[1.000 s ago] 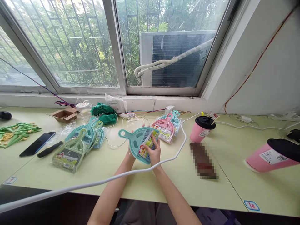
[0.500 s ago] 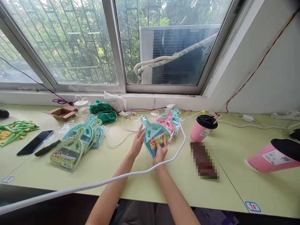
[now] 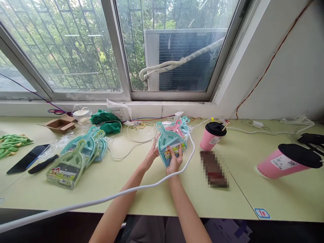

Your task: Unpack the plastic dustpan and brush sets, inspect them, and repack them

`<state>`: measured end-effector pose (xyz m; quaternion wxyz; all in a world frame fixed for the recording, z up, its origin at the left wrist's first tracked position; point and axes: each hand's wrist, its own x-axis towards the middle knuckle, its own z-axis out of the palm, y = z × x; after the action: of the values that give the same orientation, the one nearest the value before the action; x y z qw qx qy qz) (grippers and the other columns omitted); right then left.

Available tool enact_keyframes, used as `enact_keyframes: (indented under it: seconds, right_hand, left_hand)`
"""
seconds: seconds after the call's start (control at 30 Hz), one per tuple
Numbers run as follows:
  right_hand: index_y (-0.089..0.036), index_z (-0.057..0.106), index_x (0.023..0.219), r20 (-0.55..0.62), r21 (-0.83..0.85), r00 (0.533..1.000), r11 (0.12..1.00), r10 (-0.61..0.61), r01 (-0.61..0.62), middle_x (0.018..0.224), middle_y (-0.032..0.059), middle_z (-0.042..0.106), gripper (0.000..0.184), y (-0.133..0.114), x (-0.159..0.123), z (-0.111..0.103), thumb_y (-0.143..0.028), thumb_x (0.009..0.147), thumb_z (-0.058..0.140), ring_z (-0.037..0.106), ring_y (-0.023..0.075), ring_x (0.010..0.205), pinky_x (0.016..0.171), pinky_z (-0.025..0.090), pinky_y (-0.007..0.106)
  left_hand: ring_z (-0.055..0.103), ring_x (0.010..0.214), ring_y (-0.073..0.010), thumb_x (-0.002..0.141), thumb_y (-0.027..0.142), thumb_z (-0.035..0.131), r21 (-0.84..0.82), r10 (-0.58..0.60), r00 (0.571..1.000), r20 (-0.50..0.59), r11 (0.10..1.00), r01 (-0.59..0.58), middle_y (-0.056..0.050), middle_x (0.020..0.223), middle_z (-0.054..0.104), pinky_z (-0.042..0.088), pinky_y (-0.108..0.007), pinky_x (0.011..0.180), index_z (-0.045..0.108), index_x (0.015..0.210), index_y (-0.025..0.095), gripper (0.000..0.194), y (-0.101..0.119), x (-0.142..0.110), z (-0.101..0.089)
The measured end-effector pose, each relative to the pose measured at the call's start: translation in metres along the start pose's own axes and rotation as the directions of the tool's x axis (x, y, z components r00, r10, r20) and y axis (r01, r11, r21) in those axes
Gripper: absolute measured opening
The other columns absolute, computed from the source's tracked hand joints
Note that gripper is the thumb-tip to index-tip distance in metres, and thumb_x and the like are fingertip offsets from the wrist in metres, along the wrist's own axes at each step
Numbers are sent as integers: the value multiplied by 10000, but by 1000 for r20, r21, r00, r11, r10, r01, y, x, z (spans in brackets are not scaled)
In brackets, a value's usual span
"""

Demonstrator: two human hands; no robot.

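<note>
A teal mini dustpan (image 3: 165,139) with a small brush lying in it and a printed label is tilted up above the table, handle pointing away. My right hand (image 3: 174,161) grips its lower front edge, thumb and fingers over the label. At its left edge is my left hand (image 3: 152,154), fingers stretched up along the side and partly hidden behind it. Just behind lie a pink dustpan (image 3: 176,126) and another teal dustpan (image 3: 185,123), both partly covered. A white cable (image 3: 141,187) crosses the view in front of my forearms.
To the left lie wrapped green dustpans (image 3: 67,165), a black-handled tool (image 3: 43,164) and a dark phone-like slab (image 3: 27,158). An open cardboard box (image 3: 59,125) and green bag (image 3: 105,118) are near the window. Pink cups (image 3: 209,140) with black lids stand right, beside a pixelated patch (image 3: 215,170).
The view has turned slightly right, so the table's things sit further left. The teal dustpan stays in my right hand, its handle shifted slightly right over the pink one.
</note>
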<state>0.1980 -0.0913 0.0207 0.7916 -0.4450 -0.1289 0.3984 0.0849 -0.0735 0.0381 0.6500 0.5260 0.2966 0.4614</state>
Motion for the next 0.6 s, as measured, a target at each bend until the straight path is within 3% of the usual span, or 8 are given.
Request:
enact_keyframes:
  seconds: [0.07, 0.13, 0.23, 0.33, 0.43, 0.53, 0.6]
  right_hand:
    - [-282, 420, 1458, 35, 5, 999, 1000, -11, 11, 1473, 93, 469, 873, -2, -5, 3, -370, 673, 794, 568, 273, 1236, 987, 531, 454]
    - [-282, 417, 1461, 66, -8, 997, 999, -43, 43, 1501, 90, 430, 864, -4, -9, 7, -381, 685, 783, 544, 269, 1264, 1002, 521, 436]
    - [-283, 427, 1458, 82, -67, 991, 991, -108, 114, 1545, 83, 362, 841, -7, -11, 8, -392, 698, 770, 512, 260, 1299, 1037, 492, 405]
    - [-271, 370, 1490, 75, -109, 984, 979, -164, 171, 1526, 103, 400, 875, -9, -4, 5, -406, 716, 755, 519, 262, 1293, 1036, 489, 402]
    - [-274, 343, 1501, 123, -92, 978, 979, -169, 181, 1506, 104, 438, 906, -12, 6, -1, -402, 708, 762, 523, 263, 1291, 1032, 490, 409]
    - [-283, 373, 1483, 199, -34, 976, 995, -84, 93, 1479, 92, 479, 920, -14, 10, -4, -367, 670, 795, 546, 248, 1266, 1035, 487, 419]
    - [-296, 394, 1468, 257, 7, 966, 1000, -2, 0, 1461, 77, 501, 914, -14, 9, -4, -341, 654, 809, 569, 235, 1240, 1030, 493, 428]
  left_hand:
    - [557, 1236, -310, 812, 573, 661, -43, 4, 998, -68, 999, -7, -108, 1424, 541, 411, -470, 1034, 35, 1568, 323, 1013, 4, 1, 0]
    - [523, 1280, -318, 784, 464, 735, -65, 37, 993, -111, 997, -45, -106, 1438, 526, 401, -460, 1058, 151, 1564, 308, 986, 6, 1, 4]
    - [490, 1312, -335, 755, 385, 775, -59, 59, 994, -93, 996, -64, -105, 1422, 541, 386, -463, 1085, 370, 1495, 281, 850, 3, -1, 14]
    - [476, 1321, -357, 691, 343, 830, -14, -18, 999, 44, 1000, 19, -124, 1404, 553, 375, -488, 1096, 450, 1439, 255, 844, -3, -3, 19]
    - [456, 1333, -371, 652, 344, 855, 27, -76, 965, 253, 997, 71, -138, 1421, 533, 369, -515, 1089, 469, 1423, 254, 867, -2, -4, 12]
    - [425, 1351, -382, 594, 491, 861, -14, -29, 914, 405, 999, 38, -155, 1397, 550, 329, -529, 1102, 541, 1373, 236, 880, 5, -4, -7]
    - [412, 1354, -392, 596, 691, 762, -129, 37, 921, 389, 991, 14, -163, 1366, 574, 319, -543, 1096, 586, 1330, 220, 890, 10, -4, -20]
